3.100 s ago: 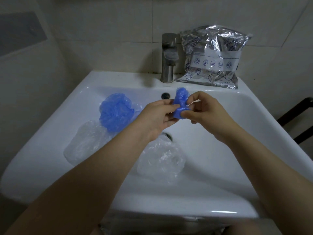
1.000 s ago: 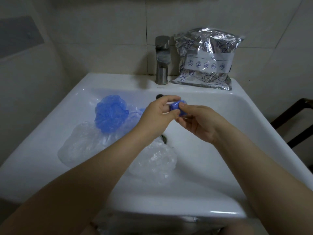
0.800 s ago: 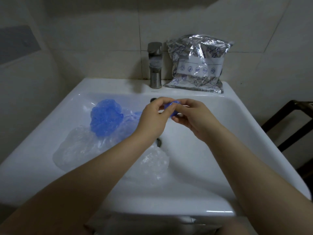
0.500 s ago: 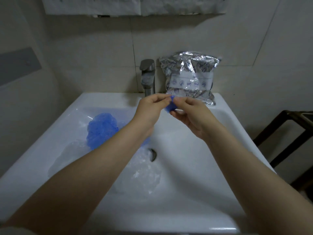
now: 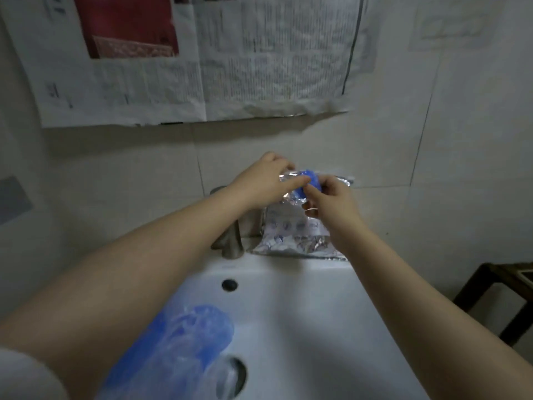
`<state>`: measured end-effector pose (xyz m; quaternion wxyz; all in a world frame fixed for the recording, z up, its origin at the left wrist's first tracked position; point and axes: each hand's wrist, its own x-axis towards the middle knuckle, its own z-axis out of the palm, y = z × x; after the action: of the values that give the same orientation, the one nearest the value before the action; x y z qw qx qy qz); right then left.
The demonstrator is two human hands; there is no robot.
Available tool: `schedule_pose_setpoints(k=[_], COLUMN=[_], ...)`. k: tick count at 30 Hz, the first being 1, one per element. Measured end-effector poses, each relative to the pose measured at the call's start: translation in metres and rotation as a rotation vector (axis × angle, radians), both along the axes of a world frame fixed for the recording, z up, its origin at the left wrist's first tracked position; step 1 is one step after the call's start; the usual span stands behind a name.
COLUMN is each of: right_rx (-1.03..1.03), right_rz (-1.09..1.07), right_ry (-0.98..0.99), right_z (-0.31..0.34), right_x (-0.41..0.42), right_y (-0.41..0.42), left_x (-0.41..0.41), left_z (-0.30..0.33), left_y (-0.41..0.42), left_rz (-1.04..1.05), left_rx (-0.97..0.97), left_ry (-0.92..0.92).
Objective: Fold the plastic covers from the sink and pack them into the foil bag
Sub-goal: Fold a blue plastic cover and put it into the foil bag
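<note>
A silver foil bag [image 5: 297, 226] stands on the sink ledge against the tiled wall, right of the tap. My left hand [image 5: 262, 180] holds the bag's top edge. My right hand [image 5: 331, 197] pinches a small folded blue cover [image 5: 310, 179] at the bag's mouth. Another blue plastic cover [image 5: 184, 342] lies in the white sink [image 5: 302, 327], partly under my left forearm. A clear cover [image 5: 222, 376] shows beside the drain, mostly hidden.
A steel tap [image 5: 230, 241] stands just left of the bag, under my left wrist. Newspaper sheets [image 5: 202, 59] hang on the wall above. A dark wooden stand [image 5: 496, 287] is at the right of the sink.
Both hands moved up and away from over the basin to the top of the foil bag, carrying the folded blue cover. The view tilted up to the wall.
</note>
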<state>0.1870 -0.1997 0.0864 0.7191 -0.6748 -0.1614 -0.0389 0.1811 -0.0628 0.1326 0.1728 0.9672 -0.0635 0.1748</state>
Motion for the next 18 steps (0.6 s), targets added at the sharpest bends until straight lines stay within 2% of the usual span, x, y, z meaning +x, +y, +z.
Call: schedule_pose_setpoints(k=[2, 4, 6, 8, 11, 14, 16, 18], right_rx=[0.042, 0.161, 0.275, 0.293, 0.242, 0.058, -0.179, -0.457], right_rz=[-0.033, -0.038, -0.004, 0.018, -0.033, -0.126, -0.222, -0.276], right_ry=[0.02, 0.109, 0.2, 0.224, 0.138, -0.127, -0.314, -0.387], right_z=[0.002, 0.005, 0.009, 0.012, 0.017, 0.027, 0.037, 0.043], right_x=[0.015, 0.024, 0.03, 0.035, 0.04, 0.042, 0.043, 0.045], right_y=[0.003, 0.004, 0.005, 0.006, 0.008, 0.011, 0.013, 0.017], left_x=[0.014, 0.025, 0.033, 0.038, 0.039, 0.031, 0.022, 0.013], left_z=[0.0, -0.004, -0.008, -0.012, -0.013, -0.011, -0.013, -0.018], left_y=[0.005, 0.011, 0.016, 0.018, 0.019, 0.021, 0.023, 0.022], left_rz=[-0.025, 0.04, 0.089, 0.073, 0.051, 0.061, 0.078, 0.085], left_rx=[0.036, 0.072, 0.107, 0.16, 0.206, 0.322, 0.419, 0.528], left_ry=[-0.043, -0.087, -0.058, -0.001, 0.016, -0.02, -0.065, -0.089])
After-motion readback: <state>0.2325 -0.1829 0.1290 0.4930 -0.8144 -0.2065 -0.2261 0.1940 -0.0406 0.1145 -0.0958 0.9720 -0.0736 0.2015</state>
